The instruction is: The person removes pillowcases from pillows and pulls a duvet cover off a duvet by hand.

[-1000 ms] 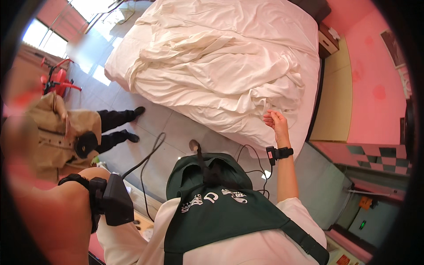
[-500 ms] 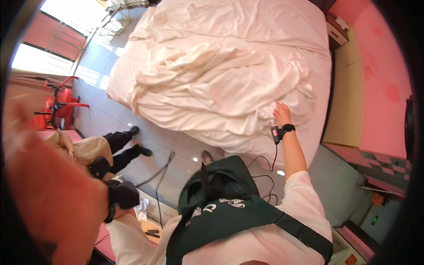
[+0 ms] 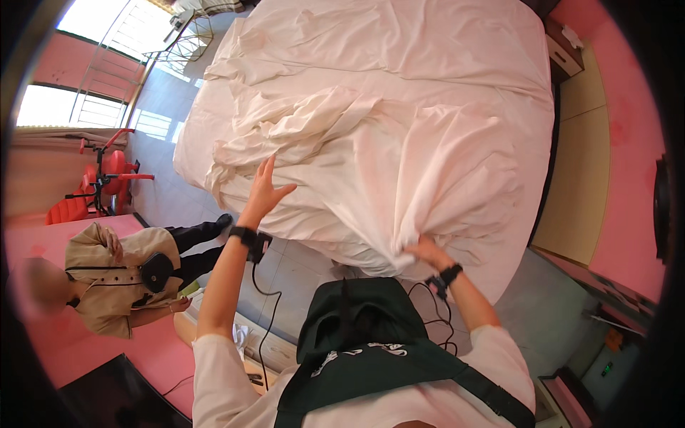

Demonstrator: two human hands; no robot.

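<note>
A rumpled white sheet (image 3: 342, 153) lies heaped over the near half of a wide bed (image 3: 428, 43) covered in smooth white cloth. My right hand (image 3: 428, 250) is closed round the sheet's near edge and draws it up into a peak. Folds fan out from that grip toward the far side. Over the left part of the heap, my left hand (image 3: 267, 191) reaches forward with its fingers apart and thumb out, holding nothing. Whether it touches the folds below I cannot tell. Each wrist wears a black band with a small cabled device.
At the left, another person in a tan top (image 3: 121, 278) stands beside the bed. Red exercise equipment (image 3: 110, 175) is beyond them. Black cables (image 3: 267, 324) hang near my arms. A wooden cabinet (image 3: 581, 157) runs along the right wall, and a dark screen (image 3: 121, 392) is at lower left.
My left arm has swung in from the blurred left side and now reaches over the bed. My right hand has taken hold of the sheet and pulled it toward me.
</note>
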